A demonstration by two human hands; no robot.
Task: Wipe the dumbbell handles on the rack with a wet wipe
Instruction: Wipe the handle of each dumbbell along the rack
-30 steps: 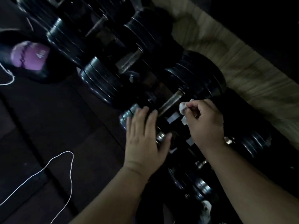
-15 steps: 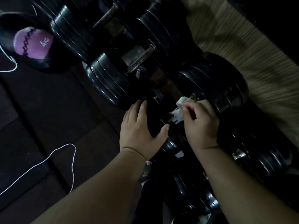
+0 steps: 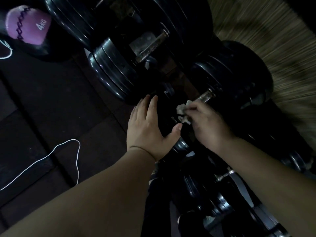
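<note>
Left hand (image 3: pixel 150 127): fingers straight, laid flat on near dumbbell head (image 3: pixel 164 115), bracing it.
Wet wipe (image 3: pixel 183 111): crumpled, pinched in right hand (image 3: pixel 208 125), set against near end of dumbbell handle (image 3: pixel 206 97).
Handle: at view centre, between its two heads. Long axis lower left to upper right, far end pointed at far head (image 3: pixel 229 77).
Advised: wipe wrapped round bar, drawn along axis, underside included.

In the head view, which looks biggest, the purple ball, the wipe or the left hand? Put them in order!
1. left hand, though it's nearer the camera
2. purple ball
3. wipe, partly hidden in the right hand
</note>
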